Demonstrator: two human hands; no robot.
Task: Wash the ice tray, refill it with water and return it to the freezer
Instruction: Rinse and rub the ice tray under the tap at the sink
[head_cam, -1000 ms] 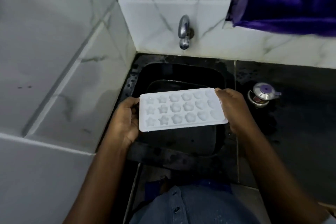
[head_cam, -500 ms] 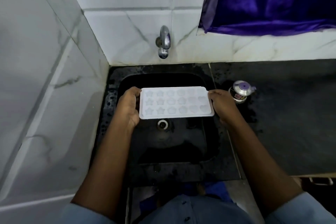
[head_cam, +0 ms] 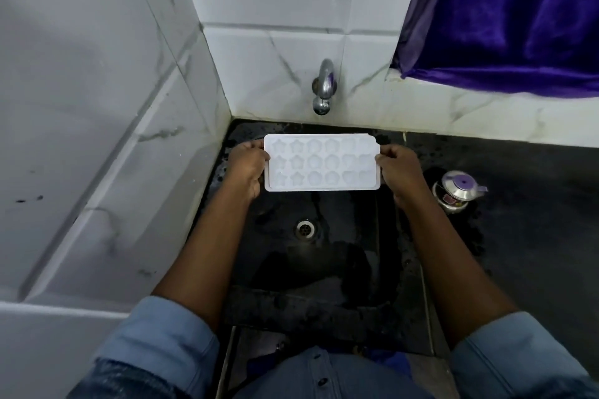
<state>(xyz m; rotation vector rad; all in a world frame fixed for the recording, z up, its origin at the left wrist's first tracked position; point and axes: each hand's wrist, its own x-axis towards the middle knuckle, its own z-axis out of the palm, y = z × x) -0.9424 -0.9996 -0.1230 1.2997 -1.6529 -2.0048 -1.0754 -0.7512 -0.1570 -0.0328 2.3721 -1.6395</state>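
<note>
White marble-veined tiles (head_cam: pixel 275 74) wrap the corner at the back of my view, and below them a black sink (head_cam: pixel 340 269) is sunk into a wet black counter (head_cam: pixel 534 220). From the centre of the feed, a chrome tap (head_cam: pixel 324 87) juts from the wall at 12 o'clock, and a purple cloth (head_cam: pixel 505 19) hangs at about 1 o'clock. The white ice tray (head_cam: pixel 321 163) is held roughly level over the back part of the sink, directly at 6 o'clock from the tap spout, with its star and flower moulds facing up. At 6 o'clock from the tray, the round metal drain (head_cam: pixel 304 229) shows in the sink floor. The left hand (head_cam: pixel 246 165) grips the tray's short edge at 9 o'clock, its thumb on the rim near the far corner and its fingers curled around the edge. The right hand (head_cam: pixel 400 168) grips the opposite short edge at 3 o'clock, thumb pressed on the rim; the fingers go under the tray, and I cannot tell how they lie there. At 3 o'clock from that hand, near it but apart, a small steel pot (head_cam: pixel 457 189) with a purple-knobbed lid stands on the counter. Both forearms reach in from 6 o'clock, with blue denim sleeves (head_cam: pixel 162 340) pushed up.
</note>
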